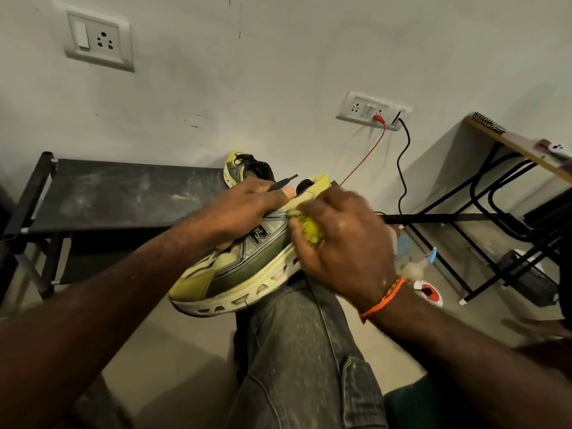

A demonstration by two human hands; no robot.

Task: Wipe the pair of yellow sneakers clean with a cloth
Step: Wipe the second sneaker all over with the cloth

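A yellow and olive sneaker [244,270] with a thick cream sole lies on its side across my knee, toe toward the lower left. My left hand [244,209] grips its upper at the tongue and laces, thumb on top beside a black lace tip. My right hand [343,243] holds a bunched yellow cloth [311,232] against the heel side of the shoe; the hand is blurred. The second yellow sneaker [244,168] stands on the black rack behind my hands, partly hidden.
A dusty black shoe rack [123,193] stands against the wall at left. A wooden desk with black metal legs [510,144] is at right, with red and black cables hanging from a wall socket [371,109]. Small items and a bottle [427,289] lie on the floor.
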